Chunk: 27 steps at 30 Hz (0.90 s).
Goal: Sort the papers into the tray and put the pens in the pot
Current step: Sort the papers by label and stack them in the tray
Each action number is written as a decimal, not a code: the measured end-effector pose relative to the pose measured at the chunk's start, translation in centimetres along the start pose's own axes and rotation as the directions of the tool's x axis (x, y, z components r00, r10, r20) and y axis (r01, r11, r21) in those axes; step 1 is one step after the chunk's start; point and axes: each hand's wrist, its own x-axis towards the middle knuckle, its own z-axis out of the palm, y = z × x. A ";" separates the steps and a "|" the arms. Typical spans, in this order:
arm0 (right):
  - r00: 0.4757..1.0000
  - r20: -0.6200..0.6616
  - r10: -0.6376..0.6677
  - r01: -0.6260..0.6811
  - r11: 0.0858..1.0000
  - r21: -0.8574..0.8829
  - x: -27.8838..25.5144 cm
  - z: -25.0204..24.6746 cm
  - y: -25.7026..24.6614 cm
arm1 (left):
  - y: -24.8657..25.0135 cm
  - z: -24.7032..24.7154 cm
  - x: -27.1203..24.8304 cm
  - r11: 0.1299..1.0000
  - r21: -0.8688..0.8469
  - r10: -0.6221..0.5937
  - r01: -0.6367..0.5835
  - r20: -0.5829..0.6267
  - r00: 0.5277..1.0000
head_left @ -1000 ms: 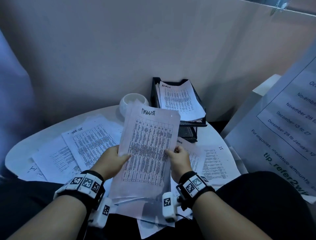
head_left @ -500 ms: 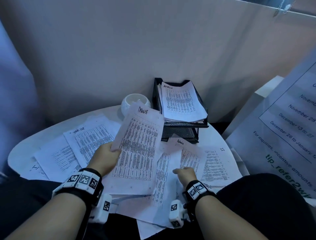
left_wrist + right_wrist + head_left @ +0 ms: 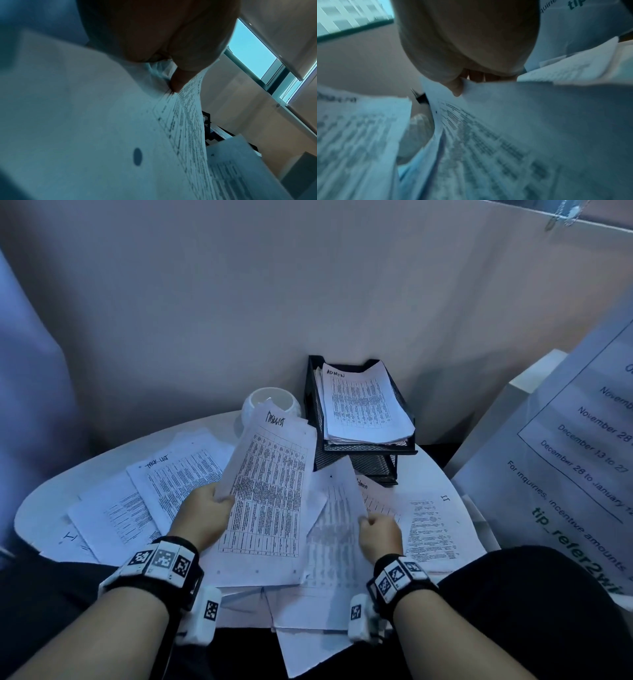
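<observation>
My left hand (image 3: pixel 209 508) pinches the left edge of a stack of printed sheets headed "Tasklist" (image 3: pixel 270 491), tilted up over the table; the thumb (image 3: pixel 178 81) lies on top. My right hand (image 3: pixel 378 529) pinches the right edge of another printed sheet (image 3: pixel 334 529), lifted beside the stack, thumb (image 3: pixel 456 88) on its upper side. The black mesh tray (image 3: pixel 363 460) stands at the back with "Admin" papers (image 3: pixel 363 405) in its top tier. A white round pot (image 3: pixel 270 405) sits left of it. A dark pen tip (image 3: pixel 419 97) peeks from behind the sheet in the right wrist view.
More printed sheets (image 3: pixel 174 474) cover the round white table (image 3: pixel 424 474), left and right of my hands, with several hanging over the near edge. A large poster (image 3: pixel 561 467) leans at the right. A wall rises close behind the tray.
My right hand let go of the Tasklist stack, dropped to the right and picked up a separate sheet. The left hand swung the stack to the left and tilted it.
</observation>
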 end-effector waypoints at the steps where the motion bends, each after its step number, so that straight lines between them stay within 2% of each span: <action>1: 0.999 -0.023 -0.043 0.043 0.999 0.004 0.0 -0.9 -0.9 | 0.0 -0.1 0.1 1.000 0.008 -0.009 0.009 -0.017 1.000; 4: 0.969 -0.123 -0.216 0.225 0.973 0.060 0.1 -4.1 -3.7 | -0.1 -0.5 0.3 0.999 0.033 -0.024 0.026 -0.058 0.998; 6: 0.910 -0.257 -0.325 0.370 0.917 0.148 0.1 -6.3 -5.2 | 0.1 -0.6 0.2 0.999 0.046 -0.023 0.026 -0.078 0.997; 7: 0.865 -0.346 -0.364 0.445 0.874 0.195 0.1 -7.2 -5.8 | 0.1 -0.7 0.2 0.998 0.049 -0.024 0.028 -0.085 0.996; 9: 0.792 -0.502 -0.348 0.541 0.781 0.312 0.2 -8.8 -6.6 | 0.1 -0.7 0.2 0.999 0.043 -0.020 0.024 -0.095 0.995; 11: 0.798 -0.550 -0.246 0.529 0.722 0.445 0.3 -9.7 -7.1 | 0.2 -0.6 0.2 1.000 0.021 -0.014 0.016 -0.093 0.996; 15: 0.927 -0.366 -0.082 0.325 0.662 0.675 0.9 -8.5 -6.1 | 0.9 -0.3 -0.3 0.998 -0.051 0.022 -0.024 -0.037 0.999; 18: 0.982 -0.184 -0.037 0.162 0.666 0.728 0.9 -6.1 -5.2 | 1.4 0.0 -0.7 0.985 -0.165 0.046 -0.041 0.023 0.999; 21: 1.000 -0.030 0.005 0.019 0.688 0.725 0.1 -3.3 -4.7 | 1.3 -0.1 -0.8 0.955 -0.294 0.061 -0.036 0.078 0.995; 24: 0.992 0.114 0.045 -0.111 0.721 0.684 -1.0 -0.7 -4.3 | 1.7 0.0 -1.4 0.919 -0.395 0.078 -0.017 0.139 0.987; 27: 0.980 0.187 0.064 -0.177 0.712 0.680 -1.7 1.1 -4.1 | 2.5 0.2 -2.2 0.923 -0.385 0.086 -0.004 0.195 0.977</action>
